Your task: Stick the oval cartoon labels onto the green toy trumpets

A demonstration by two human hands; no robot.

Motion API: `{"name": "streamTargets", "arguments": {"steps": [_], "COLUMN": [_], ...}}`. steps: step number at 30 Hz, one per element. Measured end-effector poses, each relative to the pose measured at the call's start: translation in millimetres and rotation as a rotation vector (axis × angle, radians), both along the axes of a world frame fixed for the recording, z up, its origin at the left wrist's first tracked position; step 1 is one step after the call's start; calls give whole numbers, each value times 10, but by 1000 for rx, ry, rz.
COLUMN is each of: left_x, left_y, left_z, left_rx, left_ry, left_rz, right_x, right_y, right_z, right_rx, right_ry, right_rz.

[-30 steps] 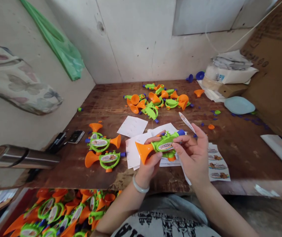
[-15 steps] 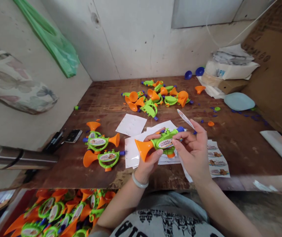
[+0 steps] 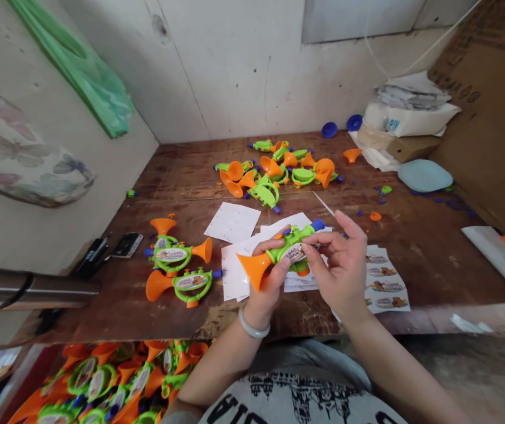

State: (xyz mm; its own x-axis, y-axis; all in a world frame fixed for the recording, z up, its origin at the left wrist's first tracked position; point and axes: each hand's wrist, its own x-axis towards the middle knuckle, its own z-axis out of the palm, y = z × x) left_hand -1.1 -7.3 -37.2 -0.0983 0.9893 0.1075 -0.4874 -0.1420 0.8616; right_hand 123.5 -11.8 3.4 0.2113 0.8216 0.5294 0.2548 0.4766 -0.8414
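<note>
Toy trumpet (image 3: 295, 235) points its orange bell (image 3: 252, 270) leftward, where I see left hand (image 3: 266, 290) gripping around it, while right hand (image 3: 344, 274) touches its label (image 3: 294, 254), pinching thin strip (image 3: 324, 203).

A worn brown wooden table (image 3: 438, 253), busy from back to front!
And here at the left it's 3 labelled toy trumpets (image 3: 192, 282) bunched close, while a heap of green-and-orange trumpets (image 3: 265, 195) sprawls across the back; 2 blue horns (image 3: 329, 130) sit right of it, 1 loose orange horn (image 3: 352, 155) nearer, then a pale blue dish (image 3: 425, 176) with blue bits (image 3: 454, 204) beside it! White papers (image 3: 232, 222) spread mid-table, a sticker sheet (image 3: 387, 287) to their right by the front edge, and far left a steel flask (image 3: 36, 290) near what looks like a phone (image 3: 126, 245).
</note>
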Motion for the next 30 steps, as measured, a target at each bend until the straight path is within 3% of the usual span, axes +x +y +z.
{"name": "streamTargets", "arguments": {"steps": [11, 15, 17, 18, 22, 23, 27, 30], "left_x": [10, 3, 7, 16, 93, 111, 86, -30], "left_y": [0, 18, 28, 33, 44, 38, -22, -63], "left_z": [-67, -28, 4, 20, 51, 47, 8, 13], "left_rx": [134, 110, 82, 68, -2, -32, -146, -37], "left_ry": [-50, -123, -168, -189, -276, -280, -98, 83], "left_rz": [-11, -28, -57, -73, -113, -128, -215, -231], "right_x": [-33, 186, 307, 342, 295, 267, 220, 177], "right_y": [1, 169, 265, 298, 316, 312, 307, 236], "right_z": [-57, -138, -171, -181, -194, -199, -231, -224], "right_rx": [17, 177, 164, 121, -77, -83, 127, 203], "right_ry": [-200, -391, -354, -305, -95, -69, -138, -287], "right_rz": [-135, -414, -482, -430, 57, 81, -236, -240]}}
